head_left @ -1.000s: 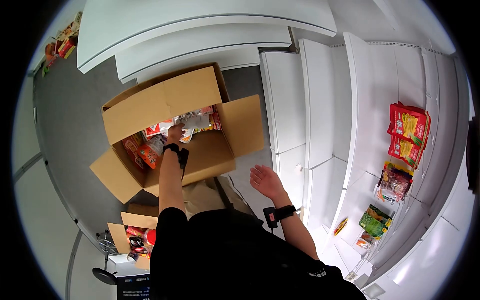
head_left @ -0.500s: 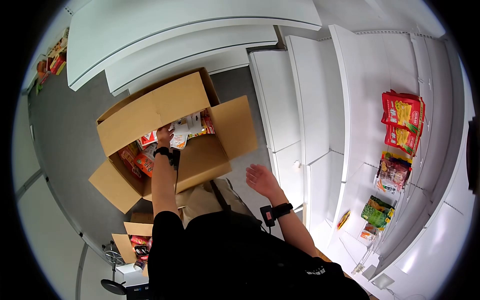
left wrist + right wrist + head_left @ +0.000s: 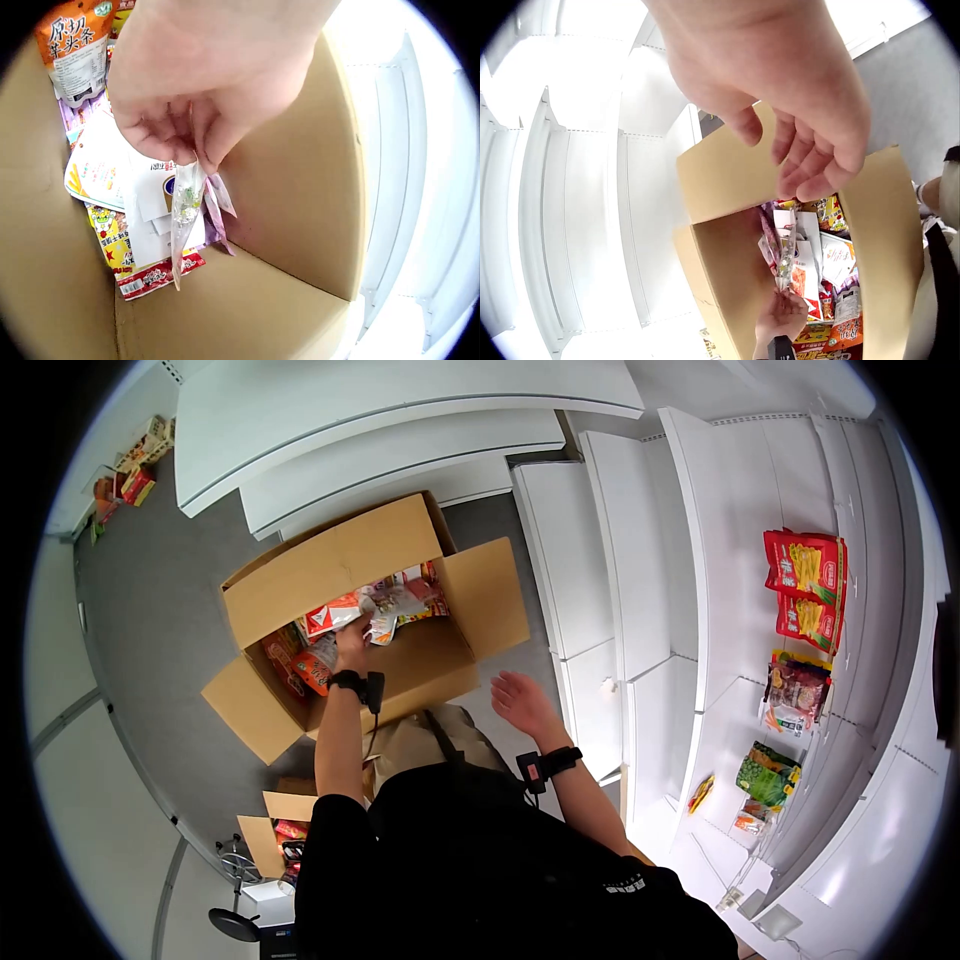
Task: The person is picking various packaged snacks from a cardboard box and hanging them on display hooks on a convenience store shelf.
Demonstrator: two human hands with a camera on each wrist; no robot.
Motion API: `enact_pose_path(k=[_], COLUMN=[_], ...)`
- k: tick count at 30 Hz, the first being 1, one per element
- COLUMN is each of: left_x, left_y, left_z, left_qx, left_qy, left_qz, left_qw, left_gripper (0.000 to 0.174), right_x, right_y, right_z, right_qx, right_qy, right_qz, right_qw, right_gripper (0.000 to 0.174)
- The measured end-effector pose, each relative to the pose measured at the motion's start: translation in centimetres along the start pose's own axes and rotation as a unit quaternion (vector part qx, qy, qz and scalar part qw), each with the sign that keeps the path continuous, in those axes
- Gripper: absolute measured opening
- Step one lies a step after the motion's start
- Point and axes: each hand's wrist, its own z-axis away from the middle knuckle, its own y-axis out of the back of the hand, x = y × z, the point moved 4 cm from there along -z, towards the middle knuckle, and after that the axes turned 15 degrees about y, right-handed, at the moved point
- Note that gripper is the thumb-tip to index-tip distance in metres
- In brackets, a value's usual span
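Observation:
Inside a large cardboard box [image 3: 480, 600], my left hand [image 3: 352, 645] pinches the top edge of a thin, clear plastic packet [image 3: 187, 206] with green bits showing through. The packet hangs upright from thumb and fingers in the left wrist view. A pinkish packet [image 3: 216, 214] hangs close beside it, right below the fingertips. White packets [image 3: 152, 240], a red packet [image 3: 159, 279] and an orange pouch [image 3: 79, 49] lie around the hand. My right hand [image 3: 525, 705] hovers outside the box, palm turned in, its fingers loosely bent around nothing.
White shelving [image 3: 570, 560] stands right of the box. Farther right, red snack bags [image 3: 805, 585] and a green bag [image 3: 768, 775] hang on a rack. A smaller cardboard box [image 3: 262, 845] with packets sits at lower left. The box's flaps [image 3: 250, 710] spread outward.
My left hand has stayed inside the box among the packets, and a white-and-red packet beside it shows more now. The right hand stays outside, almost still. The camera view has shifted slightly.

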Motion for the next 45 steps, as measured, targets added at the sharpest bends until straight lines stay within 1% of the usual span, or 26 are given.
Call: enact_pose_path(k=[2,3,6,10,11,12,15,18,21,24,27,30,33,36,38,39,40,42,44,45], left_x=[-0.7,-0.6,-0.8,-0.4,-0.3,0.0,2.1,3.3,4.2,4.1,4.0,3.4,2.8,2.5,2.3,2.1,1.9,1.1,0.4,-0.2], left_y=[0.5,0.6,1.3,2.9,3.4,3.7,3.1,2.8,2.1,1.4,0.4,0.0,-0.4,-1.5,-2.4,-2.9,-3.9,-5.2,-6.8,-7.5], left_z=[1.2,2.7,5.4,7.9,8.4,9.4,15.1,19.6,24.1,27.7,29.4,29.5,28.9,29.3,29.8,30.1,30.8,30.2,30.1,29.7], left_qx=[-0.006,-0.007,-0.032,-0.046,-0.062,-0.074,-0.114,-0.174,-0.23,-0.286,-0.314,-0.323,-0.34,-0.359,-0.369,-0.361,-0.356,-0.377,-0.359,-0.365], left_qy=[-0.002,0.001,-0.044,-0.074,-0.081,-0.088,-0.112,-0.131,-0.156,-0.17,-0.169,-0.164,-0.155,-0.15,-0.132,-0.122,-0.124,-0.112,-0.105,-0.102], left_qz=[-0.012,-0.013,0.011,-0.038,-0.012,-0.013,-0.012,-0.016,-0.025,-0.051,-0.068,-0.092,-0.109,-0.133,-0.146,-0.163,-0.187,-0.208,-0.228,-0.24], left_qw=[1.0,1.0,0.998,0.995,0.995,0.993,0.987,0.976,0.96,0.942,0.932,0.928,0.921,0.912,0.908,0.91,0.907,0.895,0.899,0.894], left_gripper=[0.038,0.035,0.026,0.026,0.022,0.021,0.019,0.017,0.016,0.015,0.014,0.013,0.013,0.013,0.013,0.013,0.014,0.013,0.013,0.013], right_x=[1.0,1.4,2.8,4.1,4.3,4.6,5.1,4.7,1.9,-0.4,-1.0,-1.2,-1.0,-1.1,-1.4,-1.6,-1.9,-2.6,-3.1,-3.3], right_y=[-0.9,-1.3,-2.3,-3.6,-3.9,-4.1,-4.9,-6.5,-11.1,-14.3,-13.3,-11.6,-9.9,-8.6,-8.1,-7.7,-7.3,-6.2,-4.6,-3.6], right_z=[-0.3,-0.3,-0.5,-0.1,0.1,0.1,-0.1,-0.8,1.9,5.0,5.7,6.3,6.1,6.9,8.0,8.7,9.4,10.8,11.9,12.4], right_qx=[-0.017,-0.026,-0.043,-0.054,-0.06,-0.067,-0.074,-0.09,-0.074,-0.114,-0.093,-0.067,-0.074,-0.09,-0.097,-0.099,-0.082,-0.048,-0.031,-0.024], right_qy=[0.003,0.005,0.006,0.002,0.0,-0.001,-0.01,0.015,0.066,0.136,0.158,0.16,0.159,0.162,0.19,0.207,0.231,0.282,0.302,0.311], right_qz=[0.0,0.0,0.01,0.02,0.02,0.02,0.021,-0.001,0.045,0.011,0.053,0.052,0.004,0.02,0.027,0.029,0.028,0.023,0.009,0.003], right_qw=[1.0,1.0,0.999,0.998,0.998,0.998,0.997,0.996,0.994,0.984,0.982,0.983,0.985,0.982,0.977,0.973,0.969,0.958,0.953,0.95], right_gripper=[0.028,0.027,0.025,0.022,0.021,0.021,0.021,0.024,0.027,0.029,0.027,0.023,0.018,0.019,0.02,0.021,0.02,0.019,0.018,0.017])
